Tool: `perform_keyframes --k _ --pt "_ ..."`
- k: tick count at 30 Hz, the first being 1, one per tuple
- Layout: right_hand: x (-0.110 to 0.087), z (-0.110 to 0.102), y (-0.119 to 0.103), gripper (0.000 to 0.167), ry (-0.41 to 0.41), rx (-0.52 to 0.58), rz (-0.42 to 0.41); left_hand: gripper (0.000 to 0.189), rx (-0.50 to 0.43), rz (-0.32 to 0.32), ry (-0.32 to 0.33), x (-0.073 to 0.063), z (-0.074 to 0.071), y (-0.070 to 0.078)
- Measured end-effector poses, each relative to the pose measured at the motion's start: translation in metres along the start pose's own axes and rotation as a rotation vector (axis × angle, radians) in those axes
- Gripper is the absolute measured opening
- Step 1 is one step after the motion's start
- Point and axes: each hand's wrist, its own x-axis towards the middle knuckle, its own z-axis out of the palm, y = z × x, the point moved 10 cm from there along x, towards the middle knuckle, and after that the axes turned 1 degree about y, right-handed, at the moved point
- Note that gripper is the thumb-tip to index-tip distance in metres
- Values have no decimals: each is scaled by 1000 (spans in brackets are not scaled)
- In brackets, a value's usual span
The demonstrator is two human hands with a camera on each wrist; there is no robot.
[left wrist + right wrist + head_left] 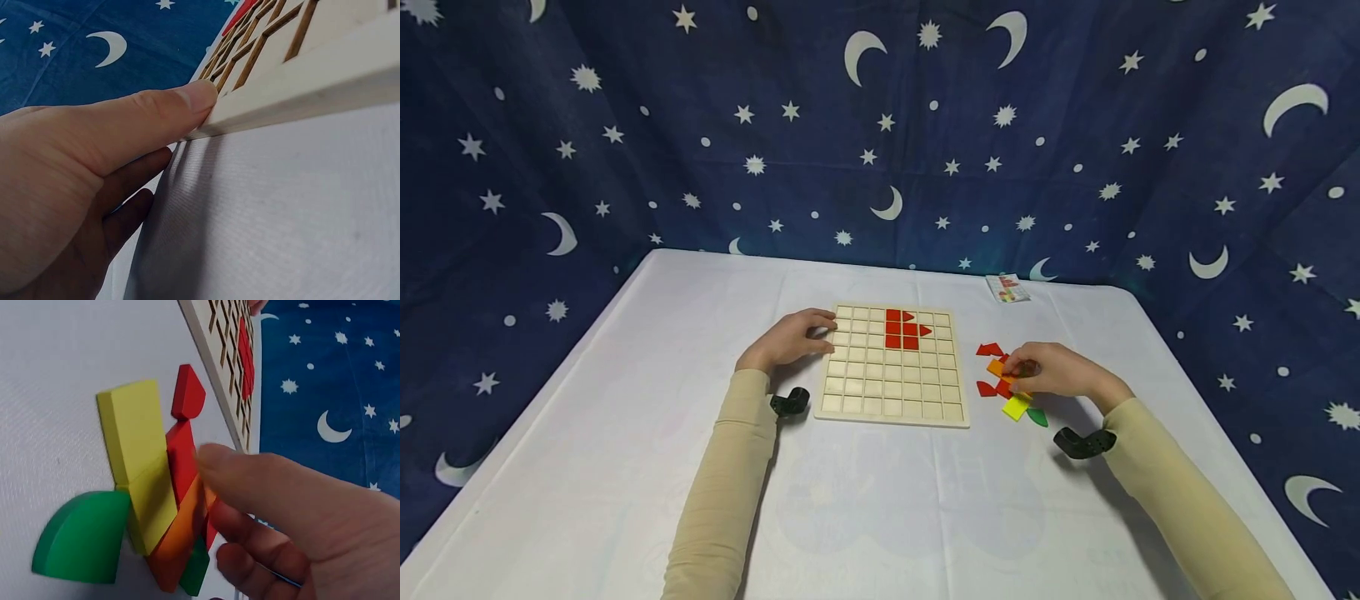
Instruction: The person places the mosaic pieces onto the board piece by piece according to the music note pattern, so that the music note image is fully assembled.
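Observation:
A pale wooden grid board [891, 392] lies on the table, with several red pieces [902, 329] in its upper cells. My left hand [790, 337] is at the board's left edge; its thumb [169, 112] touches the rim and the fingers stretch out beside it. Over a loose heap of coloured pieces, right of the board, is my right hand [1056, 369], thumb and fingers bent close to an orange piece [175, 547]. Whether it pinches one is hidden. Yellow pieces [134, 425], a green quarter-round piece [84, 540] and red pieces [188, 394] lie around it.
A small printed card [1007, 288] lies near the table's back edge, beyond the heap. White cloth covers the table [880, 508]. Dark blue fabric [820, 167] with moons and stars hangs behind and along the sides.

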Motion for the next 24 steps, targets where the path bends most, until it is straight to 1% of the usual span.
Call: perform_keyframes --k 4,9,14,19,21,24 --pt "1 7 -7 25 -48 -8 -33 47 -4 -1 6 0 -1 0" --pt "5 10 -8 21 -44 -33 -17 47 -24 4 3 -1 -2 2" --pt "9 11 -12 23 -16 -87 -14 47 -25 9 6 -2 -2 4" --pt "12 9 -22 22 24 -141 -57 47 -26 9 10 -2 -2 3" --pt "14 9 -25 19 43 -155 -82 47 -23 4 10 -2 -1 2" --pt "17 8 -27 17 82 -161 -95 46 -19 1 12 -2 -1 2"
